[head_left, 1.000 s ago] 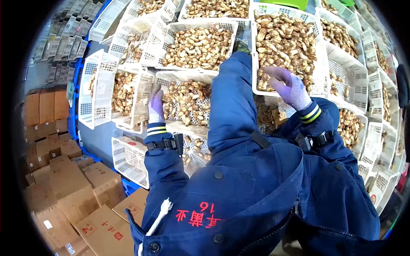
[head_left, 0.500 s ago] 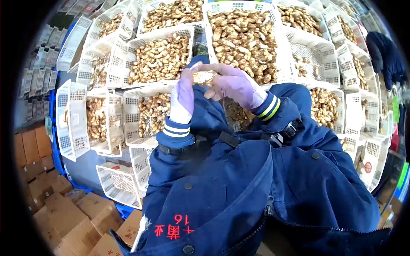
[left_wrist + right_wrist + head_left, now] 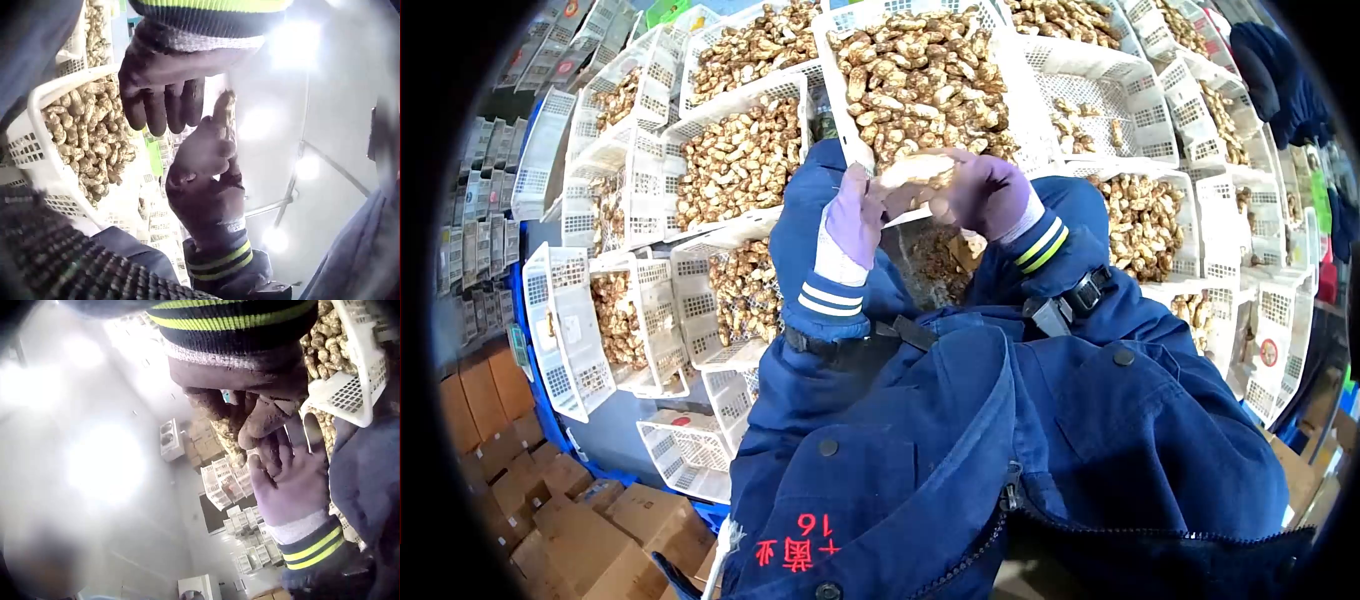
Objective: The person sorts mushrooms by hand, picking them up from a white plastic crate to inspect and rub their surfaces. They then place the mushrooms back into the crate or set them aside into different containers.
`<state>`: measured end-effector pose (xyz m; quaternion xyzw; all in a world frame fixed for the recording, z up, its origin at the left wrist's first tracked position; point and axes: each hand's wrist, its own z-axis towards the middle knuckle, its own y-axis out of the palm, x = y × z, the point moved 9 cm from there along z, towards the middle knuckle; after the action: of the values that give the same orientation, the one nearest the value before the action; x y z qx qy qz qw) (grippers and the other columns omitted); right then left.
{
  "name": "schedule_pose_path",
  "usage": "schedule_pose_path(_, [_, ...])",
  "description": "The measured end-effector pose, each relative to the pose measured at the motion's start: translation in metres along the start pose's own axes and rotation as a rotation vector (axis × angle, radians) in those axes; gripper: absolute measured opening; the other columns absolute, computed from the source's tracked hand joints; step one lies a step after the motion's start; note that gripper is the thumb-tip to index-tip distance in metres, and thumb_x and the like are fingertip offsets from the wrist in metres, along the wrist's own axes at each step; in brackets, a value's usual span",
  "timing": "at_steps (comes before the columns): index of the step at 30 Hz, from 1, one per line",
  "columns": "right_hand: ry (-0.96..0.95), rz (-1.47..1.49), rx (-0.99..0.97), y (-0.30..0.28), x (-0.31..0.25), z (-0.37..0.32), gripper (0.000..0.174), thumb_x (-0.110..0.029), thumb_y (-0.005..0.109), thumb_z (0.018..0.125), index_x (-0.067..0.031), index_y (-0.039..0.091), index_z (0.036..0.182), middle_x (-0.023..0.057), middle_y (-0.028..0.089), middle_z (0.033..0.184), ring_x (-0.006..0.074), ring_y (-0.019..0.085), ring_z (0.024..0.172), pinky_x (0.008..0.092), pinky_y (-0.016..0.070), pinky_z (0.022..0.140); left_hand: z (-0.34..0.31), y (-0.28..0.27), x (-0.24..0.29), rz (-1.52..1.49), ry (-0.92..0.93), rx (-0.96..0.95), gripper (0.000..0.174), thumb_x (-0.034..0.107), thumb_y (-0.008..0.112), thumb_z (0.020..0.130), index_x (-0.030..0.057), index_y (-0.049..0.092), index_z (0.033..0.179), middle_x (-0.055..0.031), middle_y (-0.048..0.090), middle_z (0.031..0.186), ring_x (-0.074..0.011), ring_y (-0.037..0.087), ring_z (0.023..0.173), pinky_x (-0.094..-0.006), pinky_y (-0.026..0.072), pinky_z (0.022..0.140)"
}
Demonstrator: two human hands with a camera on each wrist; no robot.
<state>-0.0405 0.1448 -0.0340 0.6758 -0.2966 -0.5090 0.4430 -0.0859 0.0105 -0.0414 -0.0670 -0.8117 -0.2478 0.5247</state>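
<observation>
One purple-gloved right hand [image 3: 993, 197] grips an elongated, knobbly cream-and-brown piece [image 3: 920, 172], held crosswise, one end toward the purple-gloved left hand [image 3: 852, 225], its fingers extended, contact unclear; just beyond sits a white perforated plastic crate [image 3: 1030, 110] of similar pieces.

Harsh ceiling glare; fisheye-warped edges; dark corners; soft blur

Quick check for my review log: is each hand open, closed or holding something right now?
Left hand: open, fingers extended.
Right hand: closed on one pale mushroom.
</observation>
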Motion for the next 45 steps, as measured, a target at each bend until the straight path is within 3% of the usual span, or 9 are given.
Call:
schedule_pose_path(1, [-0.022, 0.065, -0.084, 0.017, -0.013, -0.008, 0.051, -0.006, 0.048, 0.087, 0.0057, 0.038, 0.136, 0.0271, 0.051, 0.125, 0.0349, 0.059, 0.109, 0.0388, 0.0533, 0.087, 0.003, 0.012, -0.019, -0.542, -0.173, -0.083, 0.050, 0.008, 0.057, 0.088, -0.0070, 0.040, 0.133, -0.0185, 0.058, 0.123, -0.0269, 0.057, 0.111, -0.0340, 0.0473, 0.089])
schedule_pose_path(4, [-0.061, -0.130, 0.127, 0.012, -0.033, -0.015, 0.056, -0.002, 0.044, 0.080, 0.0069, 0.038, 0.135, 0.0235, 0.051, 0.127, 0.0333, 0.057, 0.113, 0.0370, 0.0522, 0.091, -0.005, 0.026, -0.018, 0.593, 0.233, -0.199, 0.058, 0.006, 0.056, 0.088, -0.0067, 0.033, 0.139, -0.0185, 0.053, 0.130, -0.0243, 0.053, 0.116, -0.0313, 0.0431, 0.096])
schedule_pose_path(12, [-0.096, -1.030, 0.186, 0.030, -0.060, -0.014, 0.047, -0.001, 0.047, 0.069, 0.0007, 0.065, 0.113, 0.0089, 0.066, 0.107, 0.0126, 0.061, 0.085, 0.0241, 0.0504, 0.071, -0.023, 0.041, 0.023, 0.056, -0.010, -0.168, 0.036, 0.010, 0.051, 0.094, -0.0022, 0.053, 0.128, -0.0122, 0.067, 0.099, -0.0160, 0.065, 0.089, -0.0262, 0.0517, 0.078])
schedule_pose_path(19, [-0.067, -0.678, 0.298, 0.019, -0.041, -0.018, 0.043, -0.014, 0.057, 0.085, -0.0009, 0.056, 0.126, 0.0063, 0.063, 0.109, 0.0116, 0.061, 0.088, 0.0242, 0.0483, 0.079, -0.025, 0.033, 0.024, 0.181, 0.260, -0.008, 0.024, 0.000, 0.056, 0.089, -0.0064, 0.061, 0.111, -0.0099, 0.067, 0.084, -0.0139, 0.063, 0.072, -0.0256, 0.0519, 0.071])
schedule_pose_path(22, [-0.080, -0.836, 0.240, 0.025, -0.052, -0.018, 0.043, -0.012, 0.059, 0.083, -0.0018, 0.057, 0.124, 0.0066, 0.062, 0.114, 0.0136, 0.059, 0.101, 0.0256, 0.0448, 0.087, -0.028, 0.034, 0.009, 0.087, 0.064, -0.069, 0.027, 0.000, 0.064, 0.084, -0.0074, 0.061, 0.109, -0.0098, 0.067, 0.085, -0.0140, 0.063, 0.070, -0.0257, 0.0517, 0.066])
schedule_pose_path(26, [-0.142, -0.891, 0.008, 0.042, -0.060, -0.016, 0.052, -0.015, 0.061, 0.079, 0.0000, 0.053, 0.129, 0.0094, 0.059, 0.124, 0.0165, 0.052, 0.117, 0.0297, 0.0408, 0.095, -0.033, 0.022, -0.007, 0.136, -0.288, -0.086, 0.044, 0.036, 0.053, 0.096, -0.0068, 0.062, 0.105, -0.0114, 0.067, 0.080, -0.0173, 0.064, 0.069, -0.0283, 0.0524, 0.064])
schedule_pose_path(33, [0.035, -0.899, -0.188, 0.056, -0.031, -0.003, 0.070, -0.004, 0.047, 0.067, 0.0008, 0.044, 0.137, 0.0108, 0.059, 0.123, 0.0198, 0.053, 0.114, 0.0296, 0.0413, 0.098, -0.030, 0.084, -0.002, -0.469, -0.265, -0.512, 0.060, 0.049, 0.040, 0.098, 0.0069, 0.034, 0.140, -0.0180, 0.055, 0.124, -0.0366, 0.060, 0.107, -0.0458, 0.0544, 0.086])
schedule_pose_path(42, [-0.238, -0.867, 0.498, -0.069, -0.107, -0.011, 0.040, -0.006, 0.055, 0.085, -0.0011, 0.057, 0.125, 0.0090, 0.063, 0.119, 0.0181, 0.059, 0.108, 0.0271, 0.0453, 0.092, -0.009, 0.054, -0.036, -0.608, -0.414, -0.318, 0.062, 0.052, 0.038, 0.097, 0.0018, 0.043, 0.134, -0.0161, 0.059, 0.112, -0.0302, 0.063, 0.094, -0.0413, 0.0560, 0.076])
schedule_pose_path(45, [-0.224, -0.885, 0.615, -0.104, -0.121, -0.022, 0.036, -0.007, 0.057, 0.085, -0.0017, 0.061, 0.120, 0.0060, 0.067, 0.109, 0.0152, 0.061, 0.096, 0.0258, 0.0481, 0.081, -0.006, 0.020, -0.025, -0.357, -0.300, -0.112, 0.057, 0.052, 0.041, 0.096, -0.0012, 0.054, 0.112, -0.0078, 0.058, 0.073, -0.0140, 0.056, 0.060, -0.0269, 0.0470, 0.048])
